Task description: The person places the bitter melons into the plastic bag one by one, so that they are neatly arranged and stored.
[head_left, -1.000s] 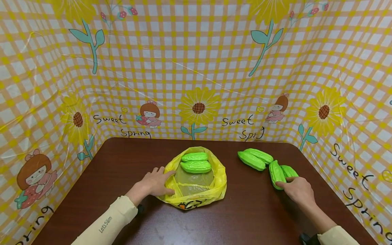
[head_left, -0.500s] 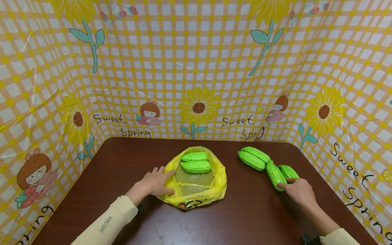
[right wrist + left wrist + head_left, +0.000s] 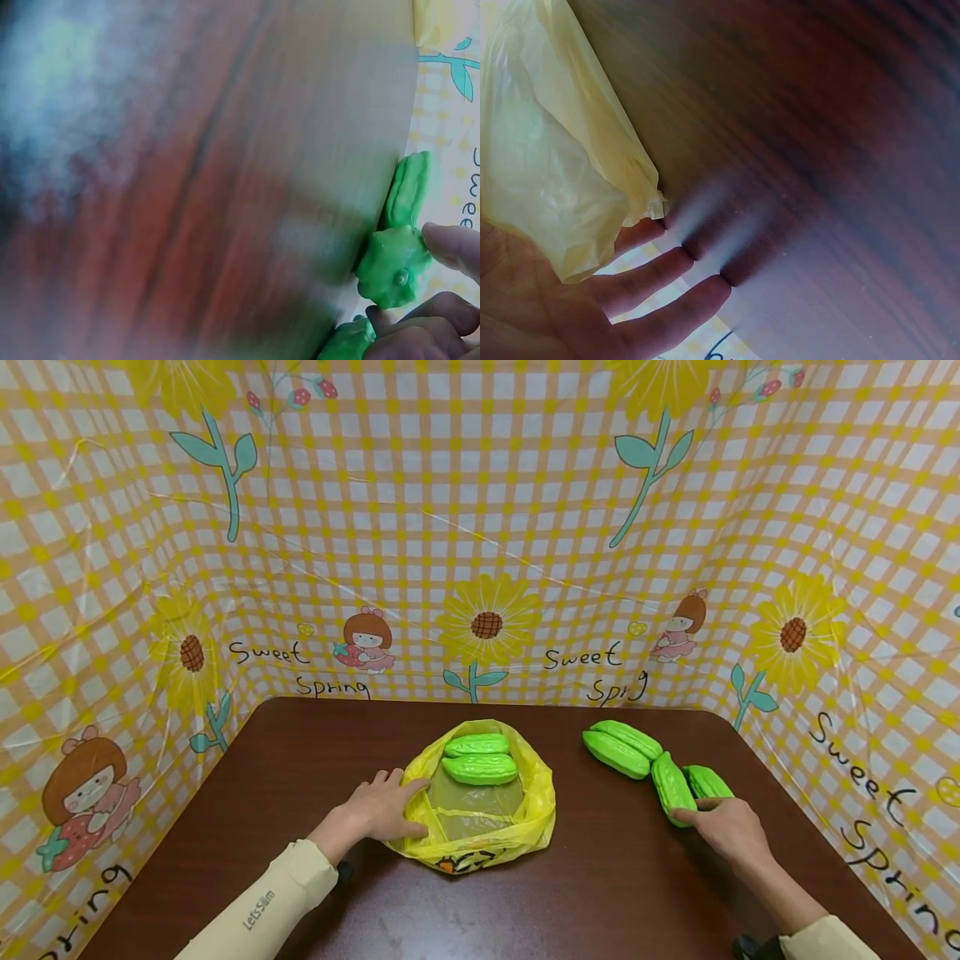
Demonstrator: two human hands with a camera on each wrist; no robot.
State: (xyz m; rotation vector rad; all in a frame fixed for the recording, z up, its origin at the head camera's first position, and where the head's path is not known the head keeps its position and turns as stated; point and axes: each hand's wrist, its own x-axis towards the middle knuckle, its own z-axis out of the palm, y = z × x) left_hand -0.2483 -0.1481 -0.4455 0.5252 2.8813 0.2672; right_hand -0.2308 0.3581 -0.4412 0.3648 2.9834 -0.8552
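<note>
Right hand (image 3: pixel 727 831), lower right of the head frame: partly closed, thumb on one side and fingers on the other of the near end of a green gourd (image 3: pixel 672 787). Gourd lies on the table (image 3: pixel 600 885), pointing up-left. Right wrist view, lower right: thumb touches its knobbed end, fingers bent just below.

Outer gourd (image 3: pixel 707 781) sits just right of it, near end hidden by the hand. Two more, the back pair (image 3: pixel 617 755), lie side by side up and to the left; the held one's far tip is right by them.

Left hand (image 3: pixel 382 806), left of centre: fingers spread and loose, thumb and index over the left rim of the yellow bag (image 3: pixel 537 785). Left wrist view: plastic lies across the palm, three fingers extended past it. No firm grip visible.

Bag is wide open, lower centre. Bagged gourds (image 3: pixel 480 769): two, stacked one above the other in the frame, upper part of the opening.

Checked cloth (image 3: pixel 480 510) with sunflowers fills the top and both sides.
</note>
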